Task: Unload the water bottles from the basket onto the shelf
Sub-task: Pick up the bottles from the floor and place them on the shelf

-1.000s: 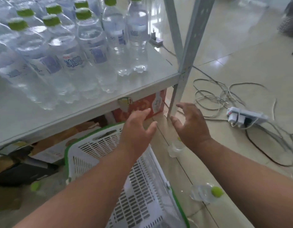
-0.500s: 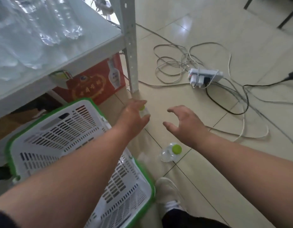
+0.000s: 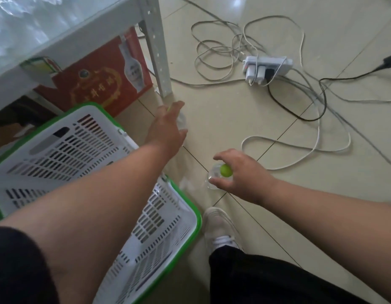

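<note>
1. Head view, looking down at a tiled floor (image 3: pixel 245 110): two bare hands reach low, and two water bottles stand on the floor, seen from above.
2. One right hand (image 3: pixel 240 174) curls its grip around the neck of the nearer bottle (image 3: pixel 216 176), thumb and fingers touching it on both sides; its green cap (image 3: pixel 225 170) shows between them.
3. One left hand (image 3: pixel 168 128) lies over the farther bottle (image 3: pixel 182 122), which stands just beside the foot of the shelf post (image 3: pixel 158 53). Only a clear edge and a sliver of green show past the fingers, so I cannot tell whether that grip has closed on it.
4. One white basket (image 3: pixel 65 154) with a green rim sits on the floor to the left, under the left forearm; no bottles are visible inside it.
5. One shelf (image 3: pixel 65 40) crosses the top left, with blurred clear bottles on it, too cropped to count.
6. One red box (image 3: pixel 102 80) sits beneath the shelf.
7. One power strip (image 3: pixel 267 68) lies among loose cables.
8. One white shoe (image 3: pixel 221 229) stands beside the basket.
</note>
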